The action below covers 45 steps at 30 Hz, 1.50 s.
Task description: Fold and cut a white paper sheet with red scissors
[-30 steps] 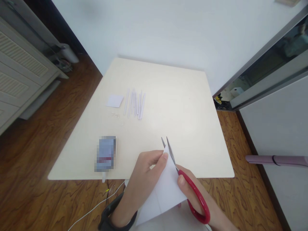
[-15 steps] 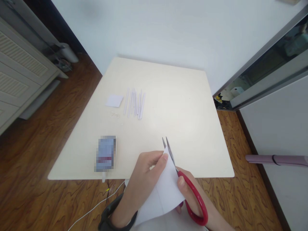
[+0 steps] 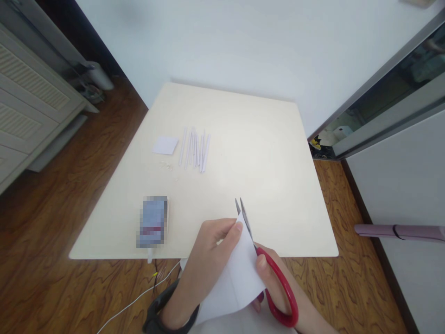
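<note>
The left hand (image 3: 212, 250) pinched the upper corner of a white sheet of paper (image 3: 236, 278) between thumb and fingertips, closed on it, holding it over the near edge of the cream table (image 3: 250, 153). A dark watch band (image 3: 163, 311) wrapped that wrist. The paper hung between the two hands, its tip pointing away from the person and its lower part dropping below the table edge towards the lap.

The right hand (image 3: 278, 292) gripped red-handled scissors (image 3: 267, 269), thumb on the near side of the handle loop and fingers through the red loop, closed around it. The blades ran along the right edge of the paper and stood only slightly parted, their tips just past the paper's top corner, close beside the left fingertips.

Farther out on the table, well apart from the hands, lay a row of thin white paper strips (image 3: 194, 149), with a small white paper square (image 3: 165, 145) just to their left and a few tiny scraps (image 3: 167, 165) below it. A blurred blue box (image 3: 153, 221) sat near the table's front left edge, to the left of the left hand. A white cable (image 3: 139, 299) trailed across the wooden floor (image 3: 62, 260) below.
</note>
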Tool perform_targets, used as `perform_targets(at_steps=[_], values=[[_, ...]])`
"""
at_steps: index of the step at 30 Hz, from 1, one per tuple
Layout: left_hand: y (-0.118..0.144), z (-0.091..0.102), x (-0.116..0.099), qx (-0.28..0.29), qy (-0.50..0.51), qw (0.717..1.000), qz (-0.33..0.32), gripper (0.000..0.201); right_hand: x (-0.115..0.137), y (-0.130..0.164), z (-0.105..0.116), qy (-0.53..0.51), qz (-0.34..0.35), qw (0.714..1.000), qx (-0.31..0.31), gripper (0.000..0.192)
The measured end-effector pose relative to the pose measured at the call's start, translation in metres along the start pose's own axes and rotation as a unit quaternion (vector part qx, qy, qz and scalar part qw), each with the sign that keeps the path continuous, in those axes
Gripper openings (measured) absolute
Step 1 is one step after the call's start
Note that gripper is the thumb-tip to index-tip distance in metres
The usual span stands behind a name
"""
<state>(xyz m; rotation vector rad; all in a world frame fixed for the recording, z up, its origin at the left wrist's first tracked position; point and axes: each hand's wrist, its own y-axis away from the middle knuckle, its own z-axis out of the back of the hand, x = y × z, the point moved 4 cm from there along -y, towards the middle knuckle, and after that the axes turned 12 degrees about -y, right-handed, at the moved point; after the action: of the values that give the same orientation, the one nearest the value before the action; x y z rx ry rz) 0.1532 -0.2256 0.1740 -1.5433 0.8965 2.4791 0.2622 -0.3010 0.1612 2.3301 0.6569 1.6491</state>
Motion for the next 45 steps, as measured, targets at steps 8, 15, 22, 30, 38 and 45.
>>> perform_targets(at_steps=[8, 15, 22, 30, 38, 45], values=[[0.001, 0.001, 0.001, 0.006, -0.004, 1.0, -0.005, 0.037, 0.0, -0.004, -0.001, -0.027, 0.013, 0.999, -0.031, 0.051], [-0.002, 0.003, 0.001, -0.013, -0.021, 1.0, -0.015, 0.037, 0.016, -0.008, 0.005, -0.059, -0.01, 0.996, -0.067, 0.047], [-0.002, 0.008, 0.003, -0.058, -0.014, 0.998, -0.027, 0.036, 0.023, -0.009, 0.013, -0.092, -0.039, 0.994, -0.046, 0.038], [-0.005, 0.002, 0.008, 0.032, 0.069, 0.997, -0.017, 0.027, 0.024, -0.018, 0.019, -0.099, 0.021, 0.991, -0.084, 0.022], [-0.001, -0.004, 0.012, 0.185, 0.093, 0.977, -0.047, 0.022, 0.04, -0.025, 0.027, -0.131, 0.06, 0.986, -0.08, 0.018], [-0.001, -0.002, 0.013, 0.19, 0.055, 0.978, -0.066, 0.028, 0.035, -0.026, 0.034, -0.17, 0.102, 0.975, -0.105, 0.011]])
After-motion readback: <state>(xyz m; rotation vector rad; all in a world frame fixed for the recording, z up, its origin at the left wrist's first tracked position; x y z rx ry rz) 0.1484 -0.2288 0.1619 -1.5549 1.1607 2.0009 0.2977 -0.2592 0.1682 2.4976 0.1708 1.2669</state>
